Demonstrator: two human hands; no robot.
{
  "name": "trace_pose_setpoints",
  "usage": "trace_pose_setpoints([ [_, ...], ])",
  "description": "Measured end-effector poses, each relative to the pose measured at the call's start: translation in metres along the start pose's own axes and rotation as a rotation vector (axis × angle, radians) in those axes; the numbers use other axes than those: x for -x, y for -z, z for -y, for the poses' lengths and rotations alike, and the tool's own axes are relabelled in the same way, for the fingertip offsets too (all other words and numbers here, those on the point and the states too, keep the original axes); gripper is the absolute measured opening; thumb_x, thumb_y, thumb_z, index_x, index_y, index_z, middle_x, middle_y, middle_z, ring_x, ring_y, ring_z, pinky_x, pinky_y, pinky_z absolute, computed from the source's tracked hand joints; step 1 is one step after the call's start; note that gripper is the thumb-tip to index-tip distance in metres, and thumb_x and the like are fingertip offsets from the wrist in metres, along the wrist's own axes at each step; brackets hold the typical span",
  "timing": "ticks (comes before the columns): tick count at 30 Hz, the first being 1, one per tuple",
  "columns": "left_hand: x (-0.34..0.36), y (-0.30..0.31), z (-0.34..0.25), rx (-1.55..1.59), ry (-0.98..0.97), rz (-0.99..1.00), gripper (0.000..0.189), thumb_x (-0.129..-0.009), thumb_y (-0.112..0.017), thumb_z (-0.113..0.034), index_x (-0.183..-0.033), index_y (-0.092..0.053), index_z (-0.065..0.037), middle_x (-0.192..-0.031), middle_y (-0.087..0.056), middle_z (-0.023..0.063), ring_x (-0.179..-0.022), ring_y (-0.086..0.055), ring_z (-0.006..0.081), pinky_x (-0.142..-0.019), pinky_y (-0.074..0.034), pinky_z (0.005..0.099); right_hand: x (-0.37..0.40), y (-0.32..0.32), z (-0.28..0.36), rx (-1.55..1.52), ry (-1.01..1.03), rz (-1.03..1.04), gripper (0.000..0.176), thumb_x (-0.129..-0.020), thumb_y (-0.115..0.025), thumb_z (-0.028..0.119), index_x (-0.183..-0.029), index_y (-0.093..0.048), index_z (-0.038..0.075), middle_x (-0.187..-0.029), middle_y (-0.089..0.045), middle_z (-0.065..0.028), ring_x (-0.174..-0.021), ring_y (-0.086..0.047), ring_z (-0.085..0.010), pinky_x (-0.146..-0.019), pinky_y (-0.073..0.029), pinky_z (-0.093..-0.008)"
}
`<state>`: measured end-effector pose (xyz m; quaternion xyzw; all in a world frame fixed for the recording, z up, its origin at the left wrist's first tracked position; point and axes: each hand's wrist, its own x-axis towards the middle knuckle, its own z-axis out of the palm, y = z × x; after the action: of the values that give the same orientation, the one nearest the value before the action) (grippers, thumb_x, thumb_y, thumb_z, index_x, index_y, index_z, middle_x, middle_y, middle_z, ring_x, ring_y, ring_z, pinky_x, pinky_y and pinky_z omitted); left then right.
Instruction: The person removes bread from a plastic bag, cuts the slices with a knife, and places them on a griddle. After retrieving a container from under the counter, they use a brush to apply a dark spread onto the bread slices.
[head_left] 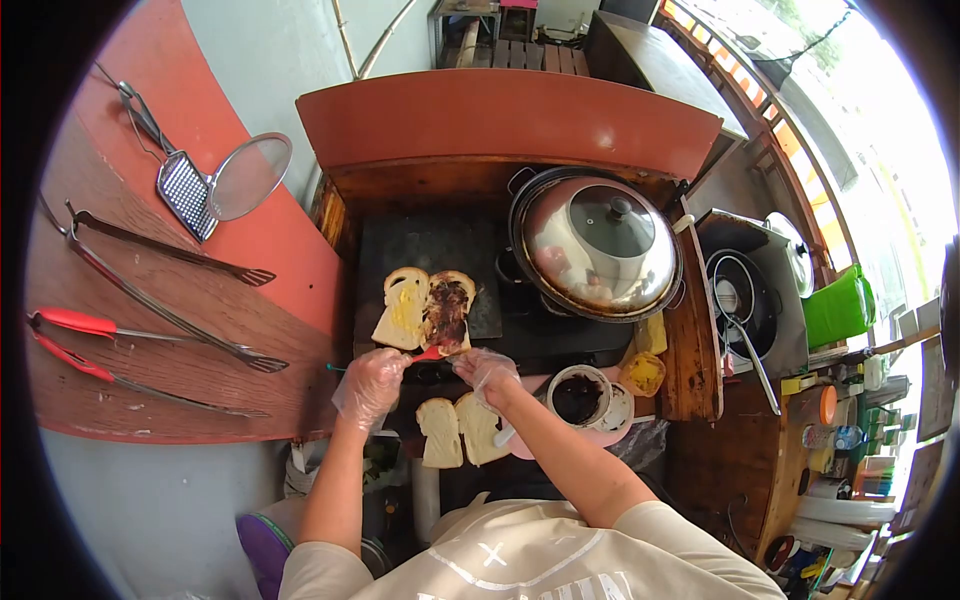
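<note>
My left hand (373,383), in a clear plastic glove, is closed around a utensil with a red handle (428,354); its far end is hard to make out. My right hand (488,374), gloved too, pinches the near edge of a bread slice coated with dark spread (449,303). Beside that lies a slice with yellow spread (404,306), on a dark flat griddle (400,240). Nearer to me, partly under my right forearm, are two plain bread slices (440,432). An open tub of dark spread (580,398) stands to the right.
A large pan with a domed metal lid (600,245) stands right of the griddle. Near it sits a tub of yellow spread (643,374). Tongs (165,255), a grater (186,195) and a strainer (250,175) hang on the left board. A red panel (500,115) borders the back.
</note>
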<state>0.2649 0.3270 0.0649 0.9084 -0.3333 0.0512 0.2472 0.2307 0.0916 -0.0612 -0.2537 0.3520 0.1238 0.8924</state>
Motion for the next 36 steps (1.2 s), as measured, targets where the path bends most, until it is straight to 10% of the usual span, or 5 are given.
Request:
trace_pose_setpoints([
  [5, -0.021, -0.013, 0.010, 0.075, 0.004, -0.135, 0.014, -0.087, -0.067, -0.006, -0.098, -0.076, -0.009, -0.092, -0.071, 0.0111, -0.090, -0.070, 0.0331, -0.079, -0.057, 0.0448, -0.025, 0.036, -0.018, -0.294, 0.091, 0.458, 0.004, -0.095, -0.064, -0.001, -0.095, -0.067, -0.004, -0.096, -0.072, -0.0177, -0.090, -0.072, -0.0348, -0.088, -0.063, -0.0487],
  [28, 0.020, -0.005, -0.009, 0.152, 0.362, -0.113, 0.014, -0.084, -0.069, -0.004, -0.096, -0.077, -0.005, -0.098, -0.073, 0.0190, -0.096, -0.070, 0.0385, -0.085, -0.056, 0.0469, -0.004, -0.007, -0.006, -0.117, 0.050, -0.041, 0.013, -0.096, -0.063, 0.000, -0.106, -0.066, -0.008, -0.106, -0.073, -0.0197, -0.098, -0.073, -0.0339, -0.092, -0.062, -0.0474],
  [32, 0.008, -0.016, -0.022, 0.172, 0.314, -0.028, 0.013, -0.087, -0.070, -0.006, -0.098, -0.076, -0.003, -0.094, -0.073, 0.0208, -0.092, -0.071, 0.0390, -0.082, -0.056, 0.0467, -0.130, 0.076, -0.057, -0.117, 0.448, 0.784, 0.010, -0.095, -0.058, 0.001, -0.093, -0.067, -0.002, -0.088, -0.067, -0.0149, -0.084, -0.067, -0.0300, -0.083, -0.060, -0.0460],
  [33, 0.009, -0.015, -0.022, 0.215, 0.325, -0.012, 0.013, -0.088, -0.070, -0.006, -0.099, -0.076, -0.003, -0.092, -0.072, 0.0211, -0.090, -0.071, 0.0394, -0.080, -0.056, 0.0469, -0.094, 0.056, -0.047, 0.625, 0.659, 0.181, 0.009, -0.092, -0.060, 0.002, -0.087, -0.067, -0.002, -0.088, -0.067, -0.0148, -0.085, -0.067, -0.0310, -0.084, -0.059, -0.0461],
  [36, 0.006, -0.020, -0.007, 0.331, 0.450, -0.060, 0.011, -0.088, -0.069, -0.007, -0.097, -0.076, -0.003, -0.088, -0.072, 0.0214, -0.088, -0.071, 0.0410, -0.078, -0.057, 0.0473, -0.033, 0.023, -0.018, 0.331, 0.444, 0.233, 0.013, -0.097, -0.058, 0.006, -0.100, -0.066, -0.004, -0.095, -0.069, -0.0180, -0.093, -0.069, -0.0351, -0.091, -0.060, -0.0457],
])
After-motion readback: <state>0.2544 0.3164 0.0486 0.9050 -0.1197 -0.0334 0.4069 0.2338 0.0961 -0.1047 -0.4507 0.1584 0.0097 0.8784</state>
